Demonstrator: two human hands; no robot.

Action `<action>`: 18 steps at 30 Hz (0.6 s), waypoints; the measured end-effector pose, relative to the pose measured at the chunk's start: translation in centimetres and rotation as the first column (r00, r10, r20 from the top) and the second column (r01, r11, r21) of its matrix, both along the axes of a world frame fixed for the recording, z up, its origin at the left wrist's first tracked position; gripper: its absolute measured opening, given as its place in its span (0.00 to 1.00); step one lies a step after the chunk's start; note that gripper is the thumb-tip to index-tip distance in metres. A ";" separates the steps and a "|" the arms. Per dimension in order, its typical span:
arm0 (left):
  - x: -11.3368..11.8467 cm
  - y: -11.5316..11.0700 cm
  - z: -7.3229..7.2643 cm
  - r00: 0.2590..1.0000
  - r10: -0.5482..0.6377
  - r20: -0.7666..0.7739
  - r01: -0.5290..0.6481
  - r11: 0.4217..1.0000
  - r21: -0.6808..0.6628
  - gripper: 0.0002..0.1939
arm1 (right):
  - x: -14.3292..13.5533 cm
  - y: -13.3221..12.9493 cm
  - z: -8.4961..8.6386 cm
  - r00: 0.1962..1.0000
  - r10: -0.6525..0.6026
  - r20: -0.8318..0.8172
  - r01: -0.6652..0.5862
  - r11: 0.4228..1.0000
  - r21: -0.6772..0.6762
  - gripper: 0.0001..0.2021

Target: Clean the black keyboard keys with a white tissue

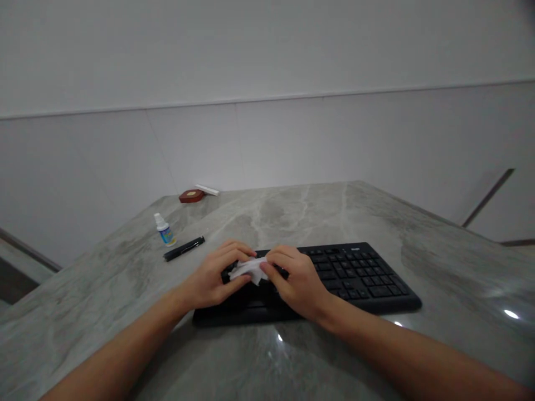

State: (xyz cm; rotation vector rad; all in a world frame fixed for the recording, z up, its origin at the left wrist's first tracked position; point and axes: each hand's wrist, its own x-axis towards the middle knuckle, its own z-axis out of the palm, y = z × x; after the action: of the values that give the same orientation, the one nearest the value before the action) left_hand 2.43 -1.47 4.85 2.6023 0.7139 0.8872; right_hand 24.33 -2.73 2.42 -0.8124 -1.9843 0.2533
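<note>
A crumpled white tissue (249, 269) is stretched between my two hands, just over the left half of a black keyboard (346, 273). My left hand (221, 273) pinches the tissue's left side between thumb and fingers. On its other side, my right hand (295, 275) grips the tissue with bent fingers, thumb against it. Both hands cover part of the keys beneath them. The keyboard's number pad shows uncovered to the right of my right hand.
A small white spray bottle (164, 230) with a blue label stands on the grey marbled table (284, 214) at the left. Beside it lies a black pen (184, 248). Near the wall are a reddish-brown case (191, 196) and a flat white object (208, 190).
</note>
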 end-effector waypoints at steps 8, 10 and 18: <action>1.2 -1.4 -1.4 0.963 0.168 0.210 -0.091 0.937 -0.336 0.06 | 0.0 -0.5 0.0 0.996 0.045 -0.074 -0.047 0.999 -0.024 0.08; 1.2 -1.5 -1.2 0.961 0.210 0.178 -0.144 0.934 -0.327 0.07 | 0.1 -0.5 0.0 0.997 0.039 -0.073 -0.039 0.999 -0.006 0.09; 0.7 -1.1 -1.3 0.962 0.271 0.037 -0.269 0.962 -0.051 0.13 | 0.1 -0.2 0.0 0.996 -0.021 -0.090 0.019 1.000 -0.025 0.10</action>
State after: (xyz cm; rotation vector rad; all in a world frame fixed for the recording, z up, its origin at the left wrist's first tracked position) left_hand 3.09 -2.52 3.59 2.4749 1.0825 0.9871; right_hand 24.46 -2.91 2.39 -0.8214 -1.8908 0.2978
